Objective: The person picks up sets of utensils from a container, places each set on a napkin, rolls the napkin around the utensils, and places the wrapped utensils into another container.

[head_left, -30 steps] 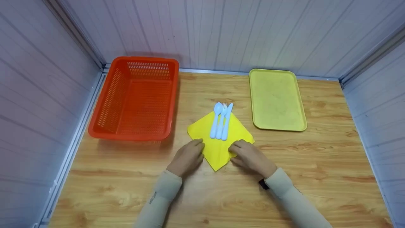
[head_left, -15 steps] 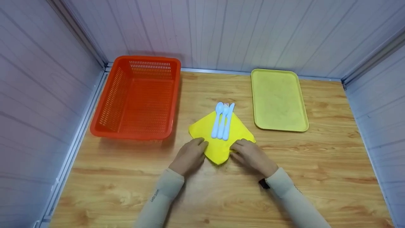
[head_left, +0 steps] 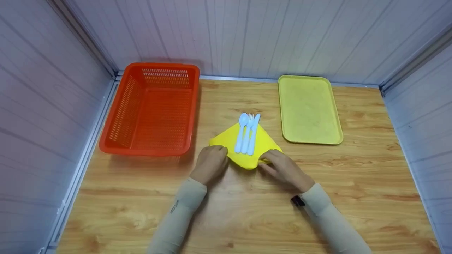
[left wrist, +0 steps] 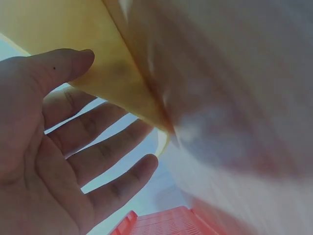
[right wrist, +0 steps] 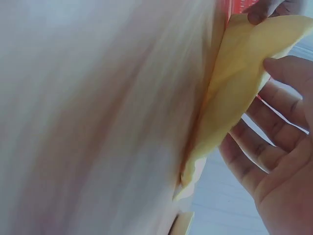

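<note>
A yellow napkin (head_left: 226,139) lies cornerwise on the table, its near part raised and bent toward the cutlery. On top rest a pale blue spoon (head_left: 240,135), a fork (head_left: 246,137) and a knife (head_left: 253,137), side by side, heads pointing away from me. My left hand (head_left: 210,164) pinches the napkin's near left edge; in the left wrist view its thumb (left wrist: 73,63) lies on one face, fingers behind. The near right edge is pinched by my right hand (head_left: 286,169). The right wrist view shows that thumb (right wrist: 281,68) against the lifted cloth (right wrist: 234,93).
An orange-red plastic basket (head_left: 146,152) stands at the back left. Toward the back right lies a yellow rectangular tray (head_left: 310,109). Pale panel walls (head_left: 243,38) enclose the wooden table (head_left: 229,218) on the left, back and right.
The napkin's near corner has come up and away from me, toward the cutlery handles. Both hands have shifted slightly forward with the edge. Cutlery, basket and tray stay in place.
</note>
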{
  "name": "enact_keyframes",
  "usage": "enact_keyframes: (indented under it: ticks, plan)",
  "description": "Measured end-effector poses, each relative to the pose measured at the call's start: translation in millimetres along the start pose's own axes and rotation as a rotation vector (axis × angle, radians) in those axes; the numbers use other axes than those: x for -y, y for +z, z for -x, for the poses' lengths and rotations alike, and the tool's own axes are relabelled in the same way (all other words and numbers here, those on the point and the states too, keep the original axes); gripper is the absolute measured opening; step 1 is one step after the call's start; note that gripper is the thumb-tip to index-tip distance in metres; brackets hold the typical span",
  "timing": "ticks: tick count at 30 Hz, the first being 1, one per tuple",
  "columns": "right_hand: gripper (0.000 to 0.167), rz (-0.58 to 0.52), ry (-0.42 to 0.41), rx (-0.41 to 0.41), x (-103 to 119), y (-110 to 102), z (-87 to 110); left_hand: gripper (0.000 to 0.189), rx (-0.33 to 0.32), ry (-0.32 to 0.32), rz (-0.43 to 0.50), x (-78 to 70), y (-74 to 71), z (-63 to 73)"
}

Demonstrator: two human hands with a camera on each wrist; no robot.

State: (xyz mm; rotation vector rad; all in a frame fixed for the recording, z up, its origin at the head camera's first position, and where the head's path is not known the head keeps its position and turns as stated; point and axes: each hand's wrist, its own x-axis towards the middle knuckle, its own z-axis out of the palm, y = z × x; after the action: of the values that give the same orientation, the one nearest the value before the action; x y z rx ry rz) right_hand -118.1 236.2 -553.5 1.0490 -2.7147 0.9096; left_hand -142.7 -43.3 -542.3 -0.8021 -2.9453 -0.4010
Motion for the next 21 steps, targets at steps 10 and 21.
enact_keyframes:
  ticks: [10,21]
  plan:
    - [0.035,0.085,0.076,0.042,-8.6,-3.2,-5.6,0.027,0.105,-0.057,0.006,9.8,-2.8,-19.5]
    - [0.031,0.128,0.344,0.144,-23.0,-7.7,-28.9,0.023,0.106,-0.097,-0.003,16.4,-3.4,-36.4]
